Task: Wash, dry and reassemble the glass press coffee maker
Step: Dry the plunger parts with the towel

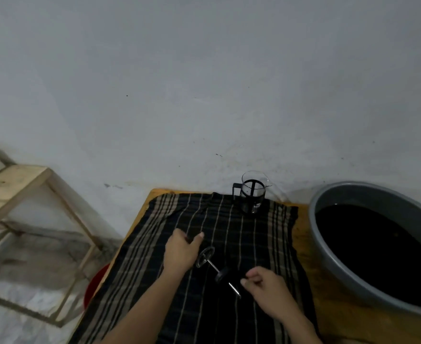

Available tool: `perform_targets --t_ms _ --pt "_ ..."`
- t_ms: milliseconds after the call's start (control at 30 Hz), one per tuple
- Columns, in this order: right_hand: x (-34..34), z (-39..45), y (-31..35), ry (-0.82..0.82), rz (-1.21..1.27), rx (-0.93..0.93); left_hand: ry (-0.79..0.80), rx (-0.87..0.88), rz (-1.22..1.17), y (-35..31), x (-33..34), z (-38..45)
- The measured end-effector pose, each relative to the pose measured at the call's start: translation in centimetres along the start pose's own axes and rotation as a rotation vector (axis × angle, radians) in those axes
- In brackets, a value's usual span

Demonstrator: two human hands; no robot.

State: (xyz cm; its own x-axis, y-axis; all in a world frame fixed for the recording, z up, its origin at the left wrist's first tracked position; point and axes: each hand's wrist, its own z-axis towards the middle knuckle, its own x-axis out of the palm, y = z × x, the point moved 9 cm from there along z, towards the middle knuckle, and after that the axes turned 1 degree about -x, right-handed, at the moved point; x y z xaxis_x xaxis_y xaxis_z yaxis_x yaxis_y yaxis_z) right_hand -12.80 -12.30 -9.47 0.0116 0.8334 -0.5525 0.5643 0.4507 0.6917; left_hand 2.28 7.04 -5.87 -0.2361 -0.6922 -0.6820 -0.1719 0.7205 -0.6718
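The plunger (215, 269) lies on the dark striped cloth (229, 224). Its round filter disc (205, 256) points toward my left hand, its black lid (222, 274) sits midway along the rod, and the bare metal end (234, 290) points toward my right hand. My left hand (182, 253) rests just left of the disc, thumb and fingers apart over the cloth. My right hand (266, 290) hovers beside the rod's end with fingers curled; whether it holds something small is unclear. The glass carafe (253, 192) stands upright in its black frame at the cloth's far edge.
The cloth covers a wooden table (303, 244) against a white wall. A large grey basin (353, 276) of dark water fills the table's right side. A bare wooden frame (18, 184) stands to the left on the floor, with a red object (95, 284) below the table edge.
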Motion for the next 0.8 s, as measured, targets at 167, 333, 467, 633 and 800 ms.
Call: perform_targets --t_ms 167,333,467,633,800 --pt "2.8 -1.9 -0.2 -0.025 0.009 -0.011 0.215 -0.249 -0.353 3.9 5.0 -6.2" --pt "4.4 -3.9 0.5 0.029 0.09 -0.063 0.407 -0.338 -0.625 2.8 7.9 -10.0" --pt "3.4 -7.3 -0.1 0.001 0.219 -0.118 0.499 -0.41 -0.753 1.9 8.5 -12.2" --pt "2.6 -11.7 -1.7 0.022 0.364 -0.113 0.593 -0.365 -0.747 -0.1 10.3 -14.4" --pt "-2.1 -14.7 -6.5 -0.19 0.423 -0.084 0.631 -0.183 -0.502 -2.5 11.0 -16.2"
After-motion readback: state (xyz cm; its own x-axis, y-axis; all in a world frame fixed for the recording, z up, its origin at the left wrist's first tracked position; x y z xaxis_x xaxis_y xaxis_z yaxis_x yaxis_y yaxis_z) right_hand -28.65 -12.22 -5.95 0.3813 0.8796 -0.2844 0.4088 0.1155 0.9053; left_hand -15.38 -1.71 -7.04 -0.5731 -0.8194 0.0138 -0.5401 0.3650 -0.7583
